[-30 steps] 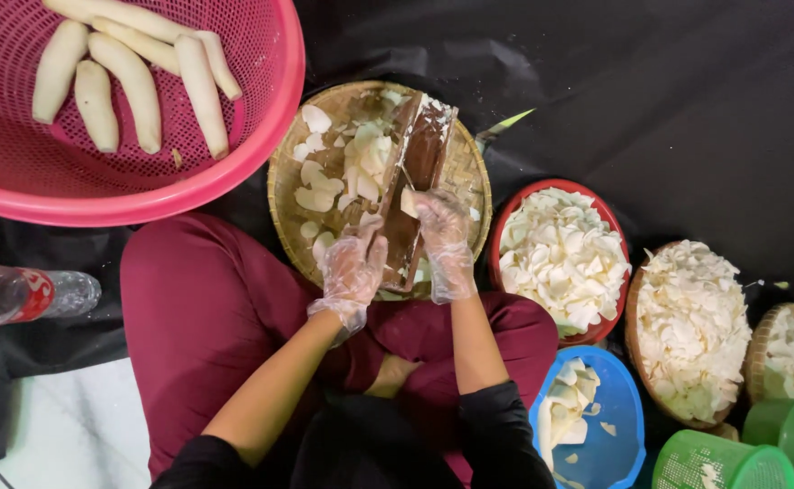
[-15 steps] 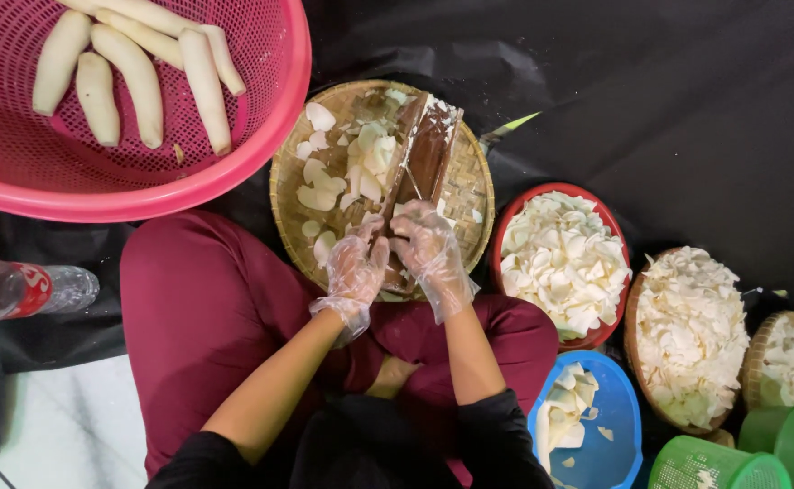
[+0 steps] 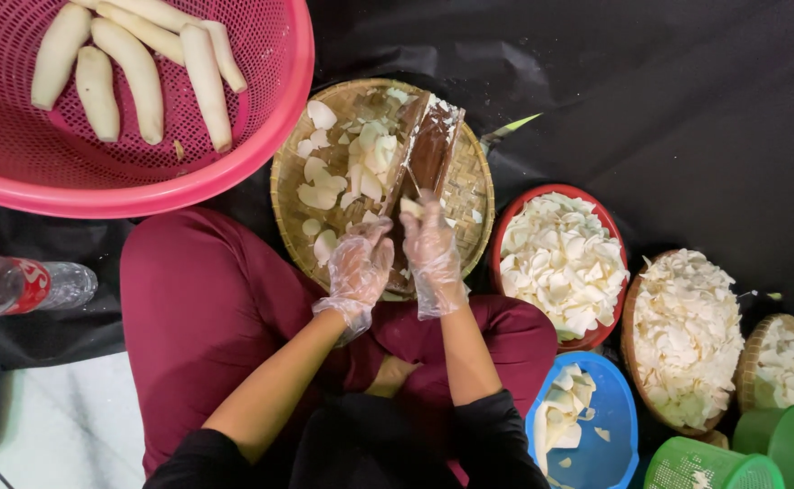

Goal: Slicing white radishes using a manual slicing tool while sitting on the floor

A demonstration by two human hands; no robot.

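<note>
I sit cross-legged with a round woven tray (image 3: 472, 204) in front of my knees. A brown wooden slicer board (image 3: 433, 149) lies tilted across it, with thin white slices (image 3: 360, 167) scattered to its left. Both hands wear clear plastic gloves. My right hand (image 3: 433, 258) presses a small white root piece (image 3: 410, 206) against the board's lower half. My left hand (image 3: 360, 267) is curled right beside it at the board's near end; whether it grips the board is hidden. A large pink basket (image 3: 261, 154) at the upper left holds several peeled white roots (image 3: 134, 77).
To my right stand a red bowl (image 3: 498, 237) heaped with slices, a woven basket (image 3: 630, 319) full of slices, a smaller woven basket (image 3: 777, 362), a blue bowl (image 3: 601, 412) and two green containers (image 3: 705, 466). A plastic bottle (image 3: 16, 285) lies at the left. Black sheeting covers the ground.
My right hand has slid a little along the board toward me, and my left hand has drawn in closer beside it.
</note>
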